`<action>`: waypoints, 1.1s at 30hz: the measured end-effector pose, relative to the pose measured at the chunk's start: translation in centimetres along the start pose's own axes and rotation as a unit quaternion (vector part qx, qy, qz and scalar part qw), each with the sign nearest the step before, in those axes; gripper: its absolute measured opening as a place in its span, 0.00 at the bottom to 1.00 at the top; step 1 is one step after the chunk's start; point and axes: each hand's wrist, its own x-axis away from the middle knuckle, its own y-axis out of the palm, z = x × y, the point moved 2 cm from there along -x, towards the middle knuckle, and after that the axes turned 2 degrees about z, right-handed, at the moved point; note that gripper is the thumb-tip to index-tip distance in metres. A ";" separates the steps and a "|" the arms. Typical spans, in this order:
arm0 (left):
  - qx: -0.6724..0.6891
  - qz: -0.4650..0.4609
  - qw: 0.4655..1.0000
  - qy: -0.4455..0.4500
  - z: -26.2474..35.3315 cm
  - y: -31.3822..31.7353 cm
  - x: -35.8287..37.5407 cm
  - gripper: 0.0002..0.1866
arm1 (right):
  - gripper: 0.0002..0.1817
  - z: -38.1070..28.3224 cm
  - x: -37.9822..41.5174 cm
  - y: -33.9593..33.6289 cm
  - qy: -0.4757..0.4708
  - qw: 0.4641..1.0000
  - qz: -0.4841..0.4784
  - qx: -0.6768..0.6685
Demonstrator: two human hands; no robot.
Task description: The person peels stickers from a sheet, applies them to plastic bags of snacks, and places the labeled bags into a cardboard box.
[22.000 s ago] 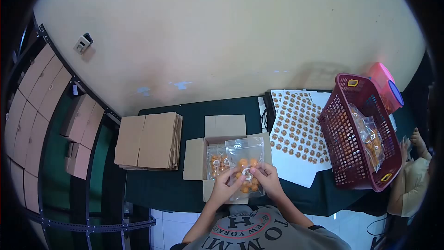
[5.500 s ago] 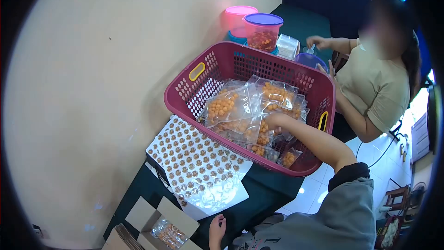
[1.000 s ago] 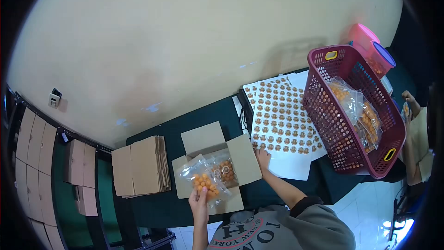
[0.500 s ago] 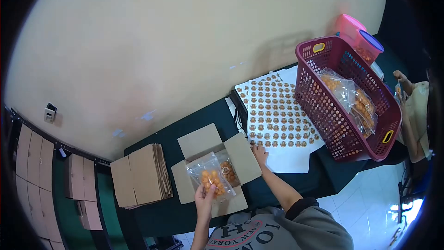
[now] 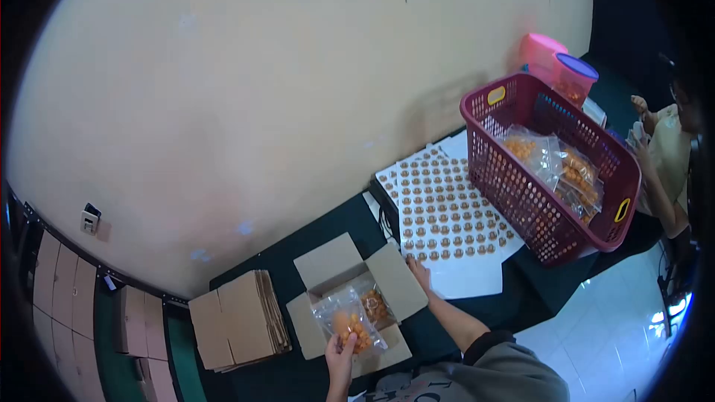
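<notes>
My left hand is closed on the lower edge of a clear plastic bag of round orange snacks. It holds this bag over an open cardboard box, partly across the opening. Inside the box lies another clear bag of snacks, browner in tone and partly covered. My right hand reaches past the box's right flap to the lower left edge of a sheet of round stickers. Its fingertips touch the sheet around the lowest sticker row; whether they pinch anything is too small to make out.
Flattened cardboard boxes are stacked left of the open box. A maroon basket with several snack bags stands at the right, with pink tubs behind it. Another person's arm is at the far right. Boxes line the left side.
The view has tilted, so the table and box sit lower in the picture. My left hand still holds the bag over the box. My right hand stays at the sticker sheet's edge.
</notes>
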 end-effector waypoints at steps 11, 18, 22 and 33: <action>0.074 0.056 0.996 0.004 0.2 -2.7 0.9 0.16 | 0.09 3.7 -2.0 1.9 -0.023 0.982 -0.091 -0.165; 0.239 0.067 0.967 0.064 1.6 -6.5 0.4 0.19 | 0.06 1.4 5.2 -16.3 0.257 0.585 -0.043 -0.768; 0.235 0.061 0.968 0.061 2.6 -7.1 0.4 0.17 | 0.07 -6.2 8.1 -21.6 0.160 0.666 -0.031 -0.728; 0.155 -0.042 0.982 0.099 5.7 -3.6 1.5 0.14 | 0.11 -22.9 17.3 -22.2 -0.023 0.754 -0.241 -0.611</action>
